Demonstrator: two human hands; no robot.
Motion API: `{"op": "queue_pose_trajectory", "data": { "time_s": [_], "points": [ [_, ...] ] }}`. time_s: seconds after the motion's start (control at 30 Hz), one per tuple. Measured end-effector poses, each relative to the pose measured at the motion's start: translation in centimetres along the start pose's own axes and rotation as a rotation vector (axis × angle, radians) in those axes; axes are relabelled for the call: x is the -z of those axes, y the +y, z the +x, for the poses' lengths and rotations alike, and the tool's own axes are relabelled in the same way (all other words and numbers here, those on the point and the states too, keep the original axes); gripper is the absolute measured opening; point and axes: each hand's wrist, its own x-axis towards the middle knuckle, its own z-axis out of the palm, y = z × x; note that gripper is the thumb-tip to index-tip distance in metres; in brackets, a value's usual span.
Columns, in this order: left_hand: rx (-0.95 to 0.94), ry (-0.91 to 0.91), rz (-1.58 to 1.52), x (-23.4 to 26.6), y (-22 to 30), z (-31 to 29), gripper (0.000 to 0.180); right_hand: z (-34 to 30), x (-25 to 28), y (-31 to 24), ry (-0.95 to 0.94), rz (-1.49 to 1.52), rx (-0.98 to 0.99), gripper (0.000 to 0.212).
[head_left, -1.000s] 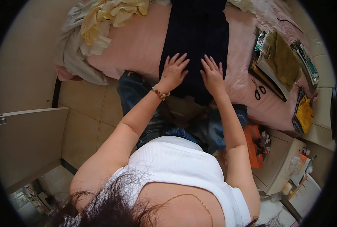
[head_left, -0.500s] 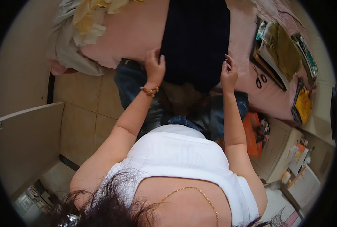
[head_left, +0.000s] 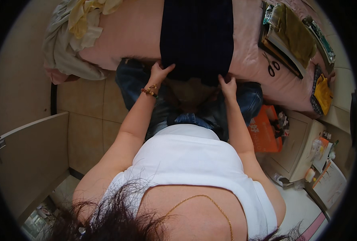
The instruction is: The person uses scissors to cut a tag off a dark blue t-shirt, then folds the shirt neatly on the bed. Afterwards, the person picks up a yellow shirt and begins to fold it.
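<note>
The person's left hand and right hand, apart, pinch a navy rectangular cloth's near corners: spread flat, not yet released.

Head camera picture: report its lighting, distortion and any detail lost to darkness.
Head view, rim: fisheye bending inside a black border; head view, top: dark navy fabric panel shows near-black, detail mostly lost; head view, beside it: soft light on the pink cloth bedspread, no harsh glare.

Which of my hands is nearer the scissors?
Right. Your right hand is at the dark cloth, left of the scissors; your left hand is farther left, at the cloth's other corner.
</note>
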Motion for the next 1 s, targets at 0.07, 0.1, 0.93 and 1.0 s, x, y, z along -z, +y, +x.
{"op": "queue_pose_trajectory", "data": {
  "time_s": [0.07,0.1,0.93,1.0],
  "points": [
    [0.068,-0.096,-0.033,-0.4,-1.6,0.5,0.056,0.2,-0.8,0.5,-0.07,0.064,0.073,0.057],
    [0.112,-0.137,-0.034,-0.6,-1.4,0.3,0.056,0.3,-0.9,0.9,-0.161,0.042,0.015,0.058],
    [0.363,-0.533,-0.422,3.2,4.2,-6.9,0.029,-3.2,4.9,-9.6,-0.592,0.769,-0.689,0.026],
    [0.383,-0.524,-0.449,3.2,4.5,-7.0,0.025,-3.1,5.1,-9.5,-0.606,0.773,-0.634,0.026]
  ]
}}
